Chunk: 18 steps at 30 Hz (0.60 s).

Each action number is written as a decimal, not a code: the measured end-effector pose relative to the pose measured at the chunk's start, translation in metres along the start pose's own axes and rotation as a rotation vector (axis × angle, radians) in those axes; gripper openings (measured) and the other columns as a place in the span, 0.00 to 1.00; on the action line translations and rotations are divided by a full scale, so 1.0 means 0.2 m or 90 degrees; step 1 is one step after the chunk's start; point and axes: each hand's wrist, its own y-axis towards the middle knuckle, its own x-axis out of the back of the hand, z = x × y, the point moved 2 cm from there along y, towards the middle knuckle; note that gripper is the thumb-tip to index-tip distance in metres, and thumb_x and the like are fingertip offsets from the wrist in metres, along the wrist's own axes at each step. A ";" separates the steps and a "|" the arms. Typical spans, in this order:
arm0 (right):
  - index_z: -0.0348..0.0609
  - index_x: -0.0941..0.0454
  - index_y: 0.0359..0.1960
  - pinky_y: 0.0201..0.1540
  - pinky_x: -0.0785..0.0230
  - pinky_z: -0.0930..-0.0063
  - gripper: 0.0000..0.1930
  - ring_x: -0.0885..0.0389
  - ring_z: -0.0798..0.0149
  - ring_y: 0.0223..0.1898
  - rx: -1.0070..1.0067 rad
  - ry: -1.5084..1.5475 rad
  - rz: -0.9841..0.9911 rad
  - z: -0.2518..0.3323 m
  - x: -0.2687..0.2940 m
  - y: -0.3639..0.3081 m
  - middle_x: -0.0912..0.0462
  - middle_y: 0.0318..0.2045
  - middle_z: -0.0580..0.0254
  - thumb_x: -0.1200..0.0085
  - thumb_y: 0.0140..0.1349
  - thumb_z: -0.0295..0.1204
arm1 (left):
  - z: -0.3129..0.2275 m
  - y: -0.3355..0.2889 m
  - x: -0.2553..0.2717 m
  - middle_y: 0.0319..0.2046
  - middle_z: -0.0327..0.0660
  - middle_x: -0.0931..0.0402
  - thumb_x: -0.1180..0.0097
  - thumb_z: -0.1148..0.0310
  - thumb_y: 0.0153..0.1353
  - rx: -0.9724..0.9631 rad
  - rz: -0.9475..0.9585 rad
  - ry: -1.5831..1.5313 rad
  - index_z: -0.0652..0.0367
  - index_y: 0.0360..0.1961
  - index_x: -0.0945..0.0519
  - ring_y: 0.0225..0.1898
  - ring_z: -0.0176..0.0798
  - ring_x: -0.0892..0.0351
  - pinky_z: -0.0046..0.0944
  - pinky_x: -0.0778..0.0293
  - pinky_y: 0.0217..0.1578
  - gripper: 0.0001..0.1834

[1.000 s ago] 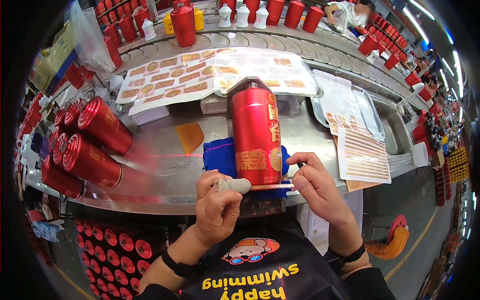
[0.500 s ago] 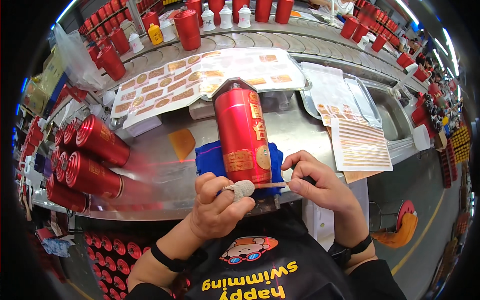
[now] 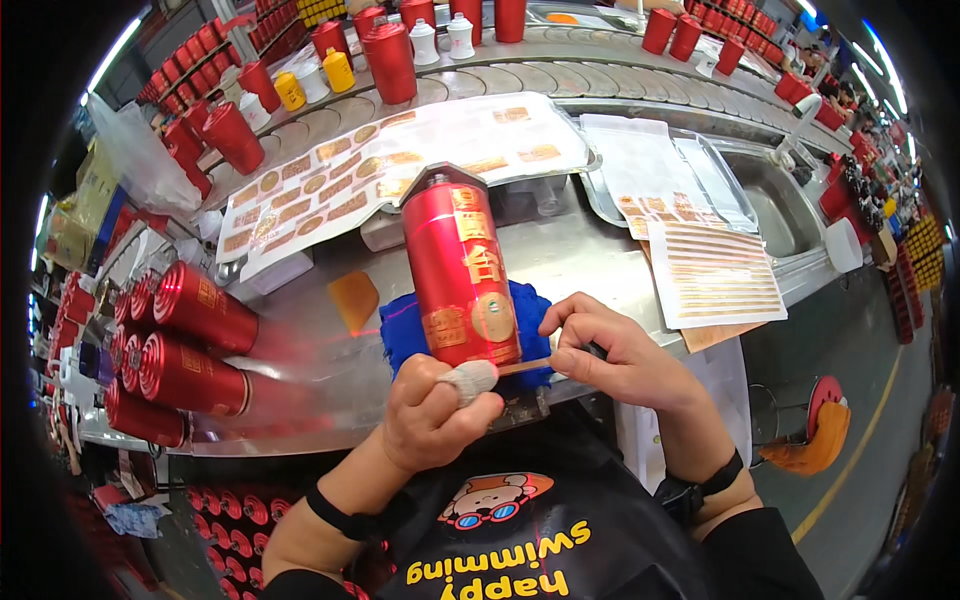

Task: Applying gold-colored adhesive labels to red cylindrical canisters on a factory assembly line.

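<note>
A shiny red bottle point(image 3: 455, 275) with gold lettering and a round gold emblem lies on its side, base toward me, on a blue cloth point(image 3: 400, 325). Across its base edge runs a narrow gold-brown sticker strip point(image 3: 526, 366). My left hand point(image 3: 437, 410) is closed, fingers curled, with a whitish finger cot point(image 3: 472, 380) on one finger pressing the strip's left end at the bottle. Thumb and forefinger of my right hand point(image 3: 615, 355) pinch the strip's right end, which stands off the bottle. What lies under the left fingers is hidden.
Several red bottles point(image 3: 195, 370) lie stacked at the left. Beyond the bottle is a white sheet of gold stickers point(image 3: 330, 185); a sheet of gold strips point(image 3: 715, 275) lies at the right beside a sink point(image 3: 775, 200). A conveyor point(image 3: 600, 80) carrying bottles crosses the back. An amber scraper-like piece point(image 3: 353, 301) lies left of the cloth.
The view has shifted slightly. My right hand has drawn a little closer to the bottle, and the strip between the hands is still held. The bottle looks slightly turned, its round emblem nearer the middle.
</note>
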 end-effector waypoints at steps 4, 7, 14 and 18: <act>0.41 0.24 0.30 0.49 0.35 0.72 0.13 0.28 0.66 0.47 0.006 -0.011 -0.013 -0.04 0.01 -0.01 0.26 0.47 0.58 0.40 0.69 0.36 | -0.02 0.01 -0.01 0.38 0.34 0.21 0.35 0.70 0.46 0.010 -0.013 0.015 0.46 0.39 0.19 0.36 0.39 0.28 0.39 0.30 0.33 0.16; 0.41 0.23 0.31 0.48 0.34 0.70 0.13 0.27 0.63 0.47 0.015 -0.009 -0.022 -0.06 0.01 -0.01 0.25 0.46 0.57 0.39 0.68 0.36 | -0.02 0.06 0.01 0.39 0.35 0.21 0.35 0.71 0.46 -0.021 0.040 0.033 0.46 0.40 0.19 0.35 0.40 0.28 0.39 0.30 0.33 0.17; 0.40 0.23 0.31 0.48 0.34 0.71 0.12 0.27 0.63 0.47 0.006 -0.003 -0.014 -0.06 0.00 0.01 0.25 0.46 0.57 0.40 0.68 0.36 | -0.03 -0.05 -0.03 0.37 0.34 0.23 0.35 0.69 0.45 0.050 -0.049 0.031 0.46 0.39 0.19 0.33 0.42 0.28 0.39 0.30 0.32 0.16; 0.40 0.23 0.31 0.48 0.33 0.71 0.12 0.27 0.63 0.46 -0.003 0.002 -0.025 -0.07 0.01 0.00 0.25 0.45 0.57 0.40 0.68 0.35 | -0.02 0.07 -0.02 0.37 0.36 0.23 0.36 0.70 0.45 -0.035 0.023 0.045 0.48 0.40 0.19 0.34 0.43 0.28 0.40 0.30 0.32 0.17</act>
